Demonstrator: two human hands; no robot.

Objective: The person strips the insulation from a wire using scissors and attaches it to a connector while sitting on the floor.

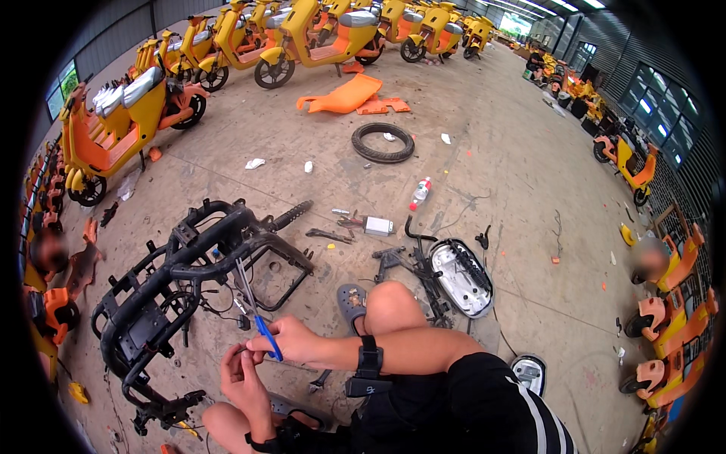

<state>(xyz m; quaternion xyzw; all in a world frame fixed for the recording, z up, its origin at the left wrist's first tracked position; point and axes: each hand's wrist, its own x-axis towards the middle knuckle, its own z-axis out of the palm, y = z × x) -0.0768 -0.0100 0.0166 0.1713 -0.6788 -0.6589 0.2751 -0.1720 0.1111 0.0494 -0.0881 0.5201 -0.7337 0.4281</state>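
Observation:
My right hand (293,342) is closed on a pair of scissors with blue handles (268,337); the metal blades point up and away. My left hand (246,384) is just below it, thumb and fingers pinched together close to the right fingertips. Whatever the left fingers hold is too small or hidden to make out. Beyond and to the left of my hands, a bare black scooter frame (175,270) lies on the floor. Thin dark wires with a small connector (243,322) hang from it near the scissor blades.
Ahead lie a black tyre (383,143), an orange plastic panel (344,97), a bottle (420,194) and a silver box-shaped part (378,225). Right of my knee is an open scooter seat shell (461,278). Yellow scooters (325,38) line the far side; others stand at left and right.

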